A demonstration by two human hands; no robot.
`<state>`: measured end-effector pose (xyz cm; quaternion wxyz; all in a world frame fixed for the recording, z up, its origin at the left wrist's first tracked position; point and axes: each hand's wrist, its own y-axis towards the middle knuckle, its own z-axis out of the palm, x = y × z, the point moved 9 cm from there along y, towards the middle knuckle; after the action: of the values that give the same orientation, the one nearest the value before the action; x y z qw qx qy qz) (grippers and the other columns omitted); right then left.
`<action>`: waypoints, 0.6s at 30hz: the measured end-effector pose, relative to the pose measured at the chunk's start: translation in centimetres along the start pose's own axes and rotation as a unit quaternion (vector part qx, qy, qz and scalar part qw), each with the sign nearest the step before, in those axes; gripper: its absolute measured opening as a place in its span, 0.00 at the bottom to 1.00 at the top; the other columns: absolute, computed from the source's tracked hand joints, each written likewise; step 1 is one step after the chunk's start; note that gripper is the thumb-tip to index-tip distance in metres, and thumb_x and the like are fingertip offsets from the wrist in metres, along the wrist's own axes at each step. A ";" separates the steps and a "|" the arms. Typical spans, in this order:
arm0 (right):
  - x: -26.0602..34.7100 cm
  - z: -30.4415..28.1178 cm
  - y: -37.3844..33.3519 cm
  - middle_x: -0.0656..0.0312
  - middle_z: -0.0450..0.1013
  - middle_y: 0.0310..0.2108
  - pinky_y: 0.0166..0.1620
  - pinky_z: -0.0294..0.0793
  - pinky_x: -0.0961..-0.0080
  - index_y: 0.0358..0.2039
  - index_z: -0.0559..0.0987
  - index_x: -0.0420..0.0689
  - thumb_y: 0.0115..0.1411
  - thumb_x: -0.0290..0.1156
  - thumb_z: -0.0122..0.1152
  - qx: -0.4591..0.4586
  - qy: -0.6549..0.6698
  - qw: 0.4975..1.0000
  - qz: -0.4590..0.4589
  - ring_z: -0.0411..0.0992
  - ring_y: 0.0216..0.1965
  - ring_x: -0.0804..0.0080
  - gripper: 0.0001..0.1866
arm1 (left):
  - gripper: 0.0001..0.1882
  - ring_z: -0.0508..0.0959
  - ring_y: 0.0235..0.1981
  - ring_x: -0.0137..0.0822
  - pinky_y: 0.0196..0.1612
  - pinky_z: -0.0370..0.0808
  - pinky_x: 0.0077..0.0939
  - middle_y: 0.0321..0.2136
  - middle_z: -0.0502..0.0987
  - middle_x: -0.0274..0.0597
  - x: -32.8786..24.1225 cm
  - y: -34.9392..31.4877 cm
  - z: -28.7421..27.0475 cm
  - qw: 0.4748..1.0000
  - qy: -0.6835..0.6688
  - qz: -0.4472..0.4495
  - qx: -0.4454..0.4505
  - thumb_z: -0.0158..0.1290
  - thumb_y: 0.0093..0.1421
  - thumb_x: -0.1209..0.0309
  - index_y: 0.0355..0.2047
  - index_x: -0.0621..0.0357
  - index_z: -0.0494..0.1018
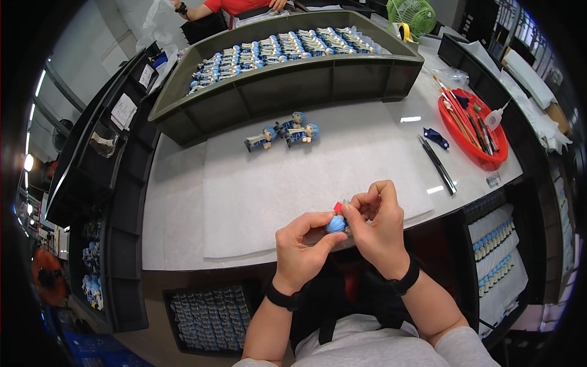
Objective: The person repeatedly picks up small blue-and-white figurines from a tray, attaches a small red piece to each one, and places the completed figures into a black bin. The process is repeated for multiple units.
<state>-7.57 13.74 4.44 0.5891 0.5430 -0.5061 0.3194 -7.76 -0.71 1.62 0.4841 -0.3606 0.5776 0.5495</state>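
Near the front edge of the table, both my hands close round one small figurine (335, 224) with blue hair. My left hand (301, 248) pinches it by the head between thumb and fingers. From the other side my right hand (380, 229) grips it, its thumb beside a small red piece (338, 208) that shows between the hands. Most of the figurine's body is hidden by my fingers. Farther off on the white sheet (244, 202), three similar figurines (293, 129) in blue and white lie close together.
A large dark bin (287, 92) holds rows of figurines at the back. At the right are a red bowl (471, 159) of brushes, a black pen-like tool (438, 165) and a dark blue piece (436, 137). Trays of parts (211, 318) sit below the table. A co-worker's hand (278, 5) shows beyond.
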 end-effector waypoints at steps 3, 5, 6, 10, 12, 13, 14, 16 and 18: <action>0.0 -0.1 -0.3 0.62 0.69 0.20 0.21 0.63 0.87 0.31 0.60 0.40 0.54 0.16 0.59 -0.001 -0.001 1.000 0.007 0.65 0.19 0.87 0.15 | 0.14 0.80 0.35 0.29 0.40 0.78 0.20 0.33 0.80 0.43 -0.2 -0.1 -0.2 1.000 0.010 0.006 -0.003 0.62 0.48 0.82 0.37 0.67 0.76; -0.2 -0.1 -0.3 0.62 0.69 0.20 0.21 0.64 0.87 0.31 0.60 0.40 0.54 0.16 0.58 0.004 -0.002 1.000 0.010 0.66 0.19 0.87 0.14 | 0.14 0.80 0.35 0.29 0.40 0.78 0.21 0.33 0.80 0.43 0.1 -0.1 -0.1 1.000 0.000 -0.005 -0.014 0.62 0.48 0.82 0.37 0.67 0.76; -0.2 0.0 -0.2 0.63 0.69 0.20 0.21 0.64 0.87 0.31 0.60 0.40 0.54 0.16 0.58 0.009 -0.004 1.000 0.006 0.66 0.19 0.87 0.14 | 0.14 0.80 0.35 0.29 0.40 0.78 0.21 0.33 0.80 0.43 0.3 0.0 -0.2 1.000 -0.002 -0.007 -0.013 0.63 0.48 0.82 0.37 0.67 0.76; 0.6 0.2 0.4 0.63 0.68 0.19 0.21 0.64 0.87 0.30 0.60 0.40 0.54 0.15 0.58 0.008 -0.030 1.000 -0.002 0.66 0.19 0.87 0.14 | 0.14 0.80 0.35 0.29 0.40 0.78 0.20 0.33 0.80 0.43 0.2 -0.1 -0.1 1.000 0.010 -0.001 0.000 0.63 0.48 0.82 0.37 0.66 0.76; 0.4 0.0 -0.1 0.63 0.68 0.19 0.21 0.64 0.86 0.31 0.61 0.40 0.54 0.15 0.58 0.009 -0.030 0.999 0.008 0.66 0.19 0.86 0.14 | 0.14 0.79 0.35 0.28 0.40 0.78 0.20 0.33 0.80 0.43 0.0 -0.1 -0.2 1.000 0.014 0.001 -0.003 0.63 0.48 0.82 0.37 0.66 0.76; 0.2 -0.1 -0.3 0.63 0.68 0.19 0.21 0.64 0.86 0.31 0.61 0.40 0.54 0.16 0.58 0.010 -0.031 0.999 0.014 0.66 0.19 0.86 0.14 | 0.14 0.79 0.35 0.28 0.40 0.78 0.20 0.33 0.80 0.43 0.1 -0.1 -0.1 1.000 0.008 -0.004 -0.009 0.63 0.48 0.82 0.37 0.66 0.76; 0.2 -0.1 -0.2 0.63 0.68 0.19 0.21 0.64 0.86 0.31 0.61 0.39 0.54 0.16 0.58 0.014 -0.030 0.999 0.011 0.66 0.19 0.86 0.14 | 0.14 0.79 0.35 0.28 0.40 0.78 0.20 0.33 0.80 0.43 0.3 -0.1 -0.1 1.000 0.002 -0.009 -0.015 0.63 0.48 0.82 0.37 0.66 0.76; 0.3 -0.1 -0.2 0.62 0.68 0.19 0.21 0.64 0.86 0.31 0.61 0.39 0.53 0.15 0.58 0.020 -0.029 0.999 0.006 0.66 0.19 0.86 0.14 | 0.14 0.79 0.35 0.28 0.40 0.78 0.20 0.33 0.80 0.43 0.2 0.1 -0.1 1.000 -0.006 -0.010 -0.010 0.63 0.48 0.82 0.37 0.66 0.76; 0.5 0.1 0.1 0.62 0.68 0.19 0.21 0.65 0.85 0.30 0.61 0.39 0.53 0.15 0.58 0.013 -0.031 0.999 0.006 0.65 0.19 0.85 0.14 | 0.14 0.79 0.35 0.28 0.40 0.78 0.20 0.33 0.79 0.42 0.2 -0.1 0.0 1.000 -0.007 -0.012 -0.003 0.63 0.48 0.82 0.37 0.66 0.76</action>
<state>-7.56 13.60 4.89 0.5642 0.5568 -0.5235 0.3125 -7.76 -0.72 1.39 0.4936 -0.3650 0.5684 0.5478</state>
